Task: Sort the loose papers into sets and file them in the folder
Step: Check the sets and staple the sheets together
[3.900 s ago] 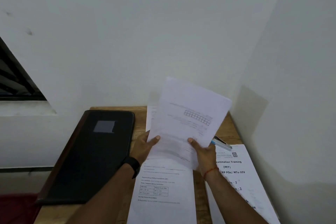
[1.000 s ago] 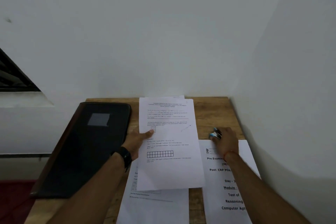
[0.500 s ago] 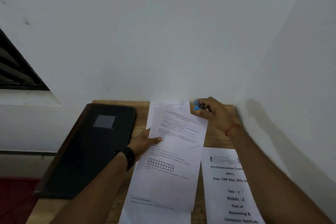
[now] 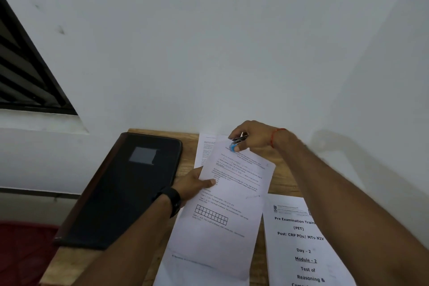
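A printed sheet set (image 4: 232, 197) with a small grid figure lies tilted over other papers in the middle of the wooden table. My left hand (image 4: 193, 184) pinches its left edge, thumb on top. My right hand (image 4: 253, 137) grips a small blue and silver stapler (image 4: 236, 144) at the sheet's top corner, its jaws around the paper edge. A closed black folder (image 4: 123, 193) lies at the left. A booklet headed "Pre Examination Training" (image 4: 301, 246) lies at the right.
The wooden table (image 4: 283, 181) is small and stands in a corner between two white walls. More white sheets (image 4: 204, 151) lie under the held set. A dark louvred window (image 4: 21, 81) is at the left, a red surface (image 4: 21, 255) below the table edge.
My right hand picked the stapler up from beside the booklet and carried it to the sheet's top corner. My left hand turned the sheet set clockwise and kept hold of its left edge.
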